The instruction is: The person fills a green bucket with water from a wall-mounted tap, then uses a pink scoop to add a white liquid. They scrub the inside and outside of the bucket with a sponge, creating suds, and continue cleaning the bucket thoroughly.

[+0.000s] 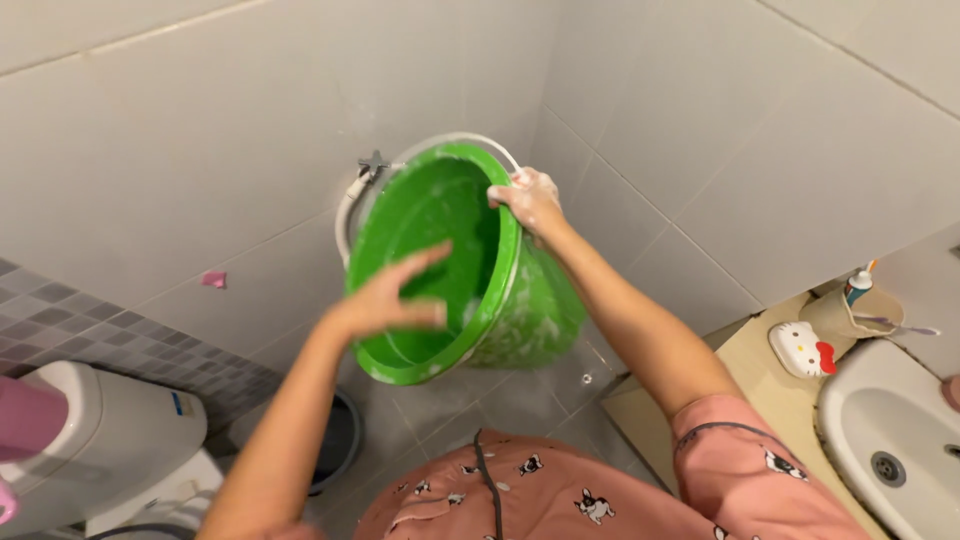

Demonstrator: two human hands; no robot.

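head view: right hand (530,200) grips green bucket (440,270) rim, left hand (390,295) seemingly inside.

Right hand (528,197) clenched in a grip; left hand (392,297) open-fingered.

Green bucket (450,270), white suds. Pale grey wall tiles (180,150); grey checker mosaic band (120,340). Pink top (560,490), dog print. White sink (885,420).
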